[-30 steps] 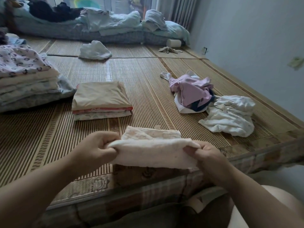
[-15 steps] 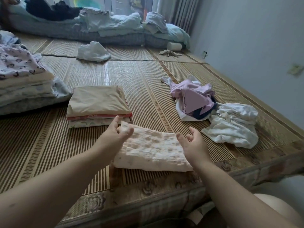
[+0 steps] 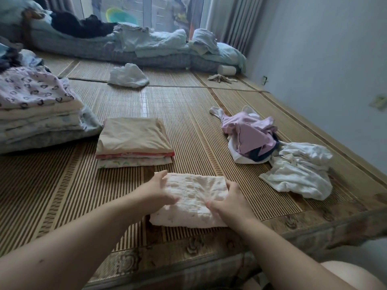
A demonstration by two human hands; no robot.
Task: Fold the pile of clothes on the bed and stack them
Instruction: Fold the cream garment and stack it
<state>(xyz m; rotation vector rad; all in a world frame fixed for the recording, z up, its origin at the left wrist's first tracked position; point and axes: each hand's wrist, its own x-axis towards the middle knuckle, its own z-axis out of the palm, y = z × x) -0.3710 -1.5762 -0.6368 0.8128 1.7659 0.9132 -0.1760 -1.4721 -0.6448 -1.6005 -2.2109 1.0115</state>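
A folded cream textured cloth (image 3: 194, 197) lies on the bamboo mat (image 3: 188, 114) near the bed's front edge. My left hand (image 3: 159, 191) grips its left side, thumb on top and fingers round the far left corner. On the other side my right hand (image 3: 229, 200) grips the cloth's right edge the same way. Just behind it sits a small folded stack with a tan piece on top (image 3: 134, 139). To the right lie unfolded clothes: a pink and white heap (image 3: 251, 137) and a crumpled white garment (image 3: 301, 170).
A taller folded stack topped by a heart-print piece (image 3: 31, 109) stands at the left. A loose white garment (image 3: 127, 75) lies farther back, with rumpled bedding (image 3: 146, 47) and a paper roll (image 3: 227, 70) by the window. A wall runs along the right.
The cloth was held up and folded over, then laid flat on the mat with both hands released. Now both hands have come down and taken hold of its two sides.
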